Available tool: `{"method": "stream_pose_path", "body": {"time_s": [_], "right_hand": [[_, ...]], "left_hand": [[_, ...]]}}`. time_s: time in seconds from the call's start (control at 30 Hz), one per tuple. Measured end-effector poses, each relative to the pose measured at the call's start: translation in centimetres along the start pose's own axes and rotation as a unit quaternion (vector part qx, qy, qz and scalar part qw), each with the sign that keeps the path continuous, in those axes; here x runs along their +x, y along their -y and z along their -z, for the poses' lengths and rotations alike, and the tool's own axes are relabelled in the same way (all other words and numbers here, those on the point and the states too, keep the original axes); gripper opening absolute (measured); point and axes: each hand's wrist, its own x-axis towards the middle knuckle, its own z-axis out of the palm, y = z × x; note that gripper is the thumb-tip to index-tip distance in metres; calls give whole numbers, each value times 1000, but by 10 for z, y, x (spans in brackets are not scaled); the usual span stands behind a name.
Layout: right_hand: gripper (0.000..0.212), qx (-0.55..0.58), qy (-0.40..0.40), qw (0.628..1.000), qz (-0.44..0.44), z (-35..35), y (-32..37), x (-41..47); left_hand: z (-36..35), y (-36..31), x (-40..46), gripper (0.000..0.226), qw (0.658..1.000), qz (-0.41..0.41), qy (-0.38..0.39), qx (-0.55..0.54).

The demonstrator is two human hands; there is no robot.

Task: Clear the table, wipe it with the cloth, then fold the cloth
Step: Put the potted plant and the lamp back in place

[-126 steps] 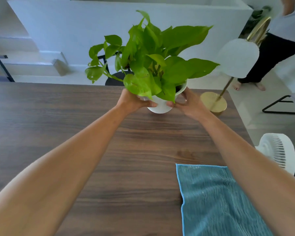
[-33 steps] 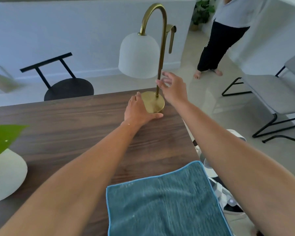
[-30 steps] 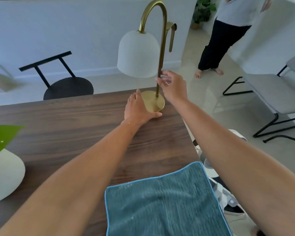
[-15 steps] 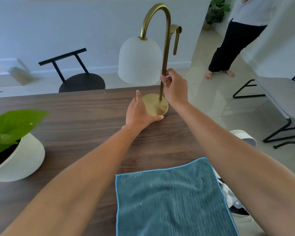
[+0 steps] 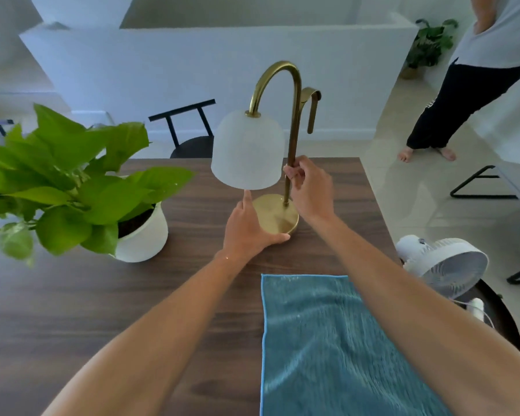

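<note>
Nearest the camera, a blue microfibre cloth (image 5: pixel 327 349) lies flat on the dark wood-grain table (image 5: pixel 72 310), toward its right edge, with its near part running out of view at the bottom. Both bare forearms reach forward over the table, the right one crossing above the cloth's right side.

Beyond the cloth's far edge, the left hand (image 5: pixel 248 228) rests palm down on the tabletop against the left rim of the brass lamp base (image 5: pixel 278 216); its index finger points straight ahead along the base and the thumb wraps round the near rim, so the hand cups the base rather than pinching it. The right hand (image 5: pixel 311 187) is raised higher, wrist bent, its thumb and curled fingers pinching the slim brass stem (image 5: pixel 293 139) just above the base. The table lamp (image 5: pixel 278 115) stands upright, and its frosted white dome shade (image 5: pixel 248 150) hangs from the curved neck to the left of the stem, above the left hand.

Left of the lamp, apart from it, a leafy green pothos in a white pot (image 5: pixel 143 235) sits on the table.

Past the table's far edge stands a black chair (image 5: pixel 189 130). On the right, beside the table, is a white fan (image 5: pixel 446 264), and farther off a barefoot person in dark trousers (image 5: pixel 463 100).
</note>
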Motion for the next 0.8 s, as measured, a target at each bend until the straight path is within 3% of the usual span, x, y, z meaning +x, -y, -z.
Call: {"method": "stream_pose_path", "body": {"time_s": [0.17, 0.4, 0.8], "right_hand": [[15, 14, 22, 1000, -2, -14, 21, -26], [17, 5, 45, 998, -34, -29, 32, -46], [27, 9, 40, 995, -87, -34, 30, -46]], "left_hand": [[14, 23, -26, 142, 1000, 14, -1, 3], [19, 44, -41, 120, 1000, 11, -9, -3], [21, 43, -43, 144, 999, 43, 26, 14]]}}
